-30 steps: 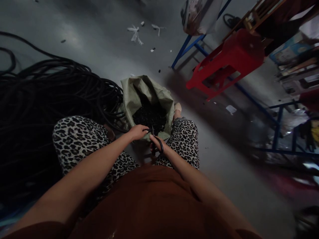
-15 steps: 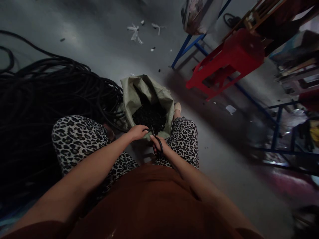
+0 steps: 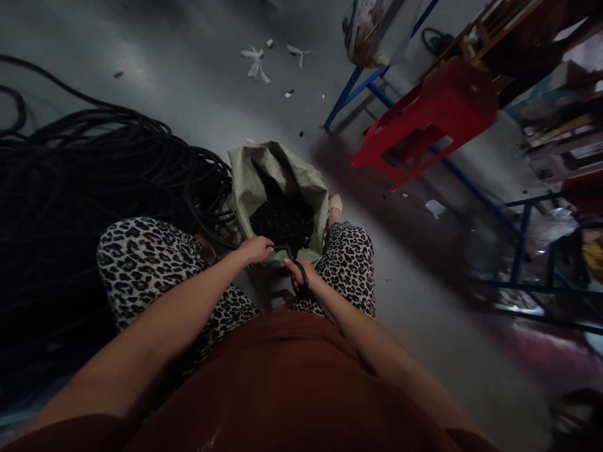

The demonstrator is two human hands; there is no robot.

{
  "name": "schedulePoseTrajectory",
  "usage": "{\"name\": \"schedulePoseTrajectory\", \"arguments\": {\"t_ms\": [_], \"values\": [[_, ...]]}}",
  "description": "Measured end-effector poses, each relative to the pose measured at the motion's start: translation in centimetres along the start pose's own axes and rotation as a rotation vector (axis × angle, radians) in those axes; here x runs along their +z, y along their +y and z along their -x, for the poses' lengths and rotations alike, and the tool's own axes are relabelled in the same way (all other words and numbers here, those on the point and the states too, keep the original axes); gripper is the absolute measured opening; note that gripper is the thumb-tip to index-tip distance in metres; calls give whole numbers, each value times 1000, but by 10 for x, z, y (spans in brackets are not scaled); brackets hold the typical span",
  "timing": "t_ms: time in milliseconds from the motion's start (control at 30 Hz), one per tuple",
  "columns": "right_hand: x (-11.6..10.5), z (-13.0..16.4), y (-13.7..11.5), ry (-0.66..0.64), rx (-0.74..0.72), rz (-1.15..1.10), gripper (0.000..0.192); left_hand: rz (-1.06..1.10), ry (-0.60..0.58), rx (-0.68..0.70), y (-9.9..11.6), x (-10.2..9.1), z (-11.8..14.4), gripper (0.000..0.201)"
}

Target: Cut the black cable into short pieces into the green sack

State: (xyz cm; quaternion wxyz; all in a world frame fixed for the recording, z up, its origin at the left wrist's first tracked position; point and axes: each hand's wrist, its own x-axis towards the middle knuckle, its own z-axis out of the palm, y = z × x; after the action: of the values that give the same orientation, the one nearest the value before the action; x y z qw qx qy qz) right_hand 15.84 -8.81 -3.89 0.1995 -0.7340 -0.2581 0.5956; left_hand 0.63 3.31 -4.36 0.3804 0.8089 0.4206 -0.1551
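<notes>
Left hand (image 3: 255,250) pinches thin black rubber cord (image 3: 279,248); right hand (image 3: 301,274) grips black-handled scissors (image 3: 296,269) over open green woven sack (image 3: 277,182).

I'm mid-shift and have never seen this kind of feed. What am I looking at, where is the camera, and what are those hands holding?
There is no machine here: a person wears one camera on the head, looking down past their chest and leopard-print trousers at their two bare hands. The left hand pinches a thin black tube, too small to identify further. The right hand grips dark scissors, blades pointing at that piece. Just beyond stands an open green sack holding small black pieces. A big tangle of black hose lies on the grey floor to the left; a red stool stands to the right.
</notes>
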Motion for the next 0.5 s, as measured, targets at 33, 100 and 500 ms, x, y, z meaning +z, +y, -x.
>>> {"name": "schedulePoseTrajectory", "arguments": {"t_ms": [33, 100, 500], "values": [[-1, -1, 0, 5, 1, -1, 36, 0, 1, -11, 0, -1, 0, 34], [-1, -2, 1, 11, 3, -9, 36, 7, 8, -27, 1, -2, 0, 34], [0, 1, -4, -136, 34, -83, 48, 81, 93, -13, 0, -7, -1, 34]]}}
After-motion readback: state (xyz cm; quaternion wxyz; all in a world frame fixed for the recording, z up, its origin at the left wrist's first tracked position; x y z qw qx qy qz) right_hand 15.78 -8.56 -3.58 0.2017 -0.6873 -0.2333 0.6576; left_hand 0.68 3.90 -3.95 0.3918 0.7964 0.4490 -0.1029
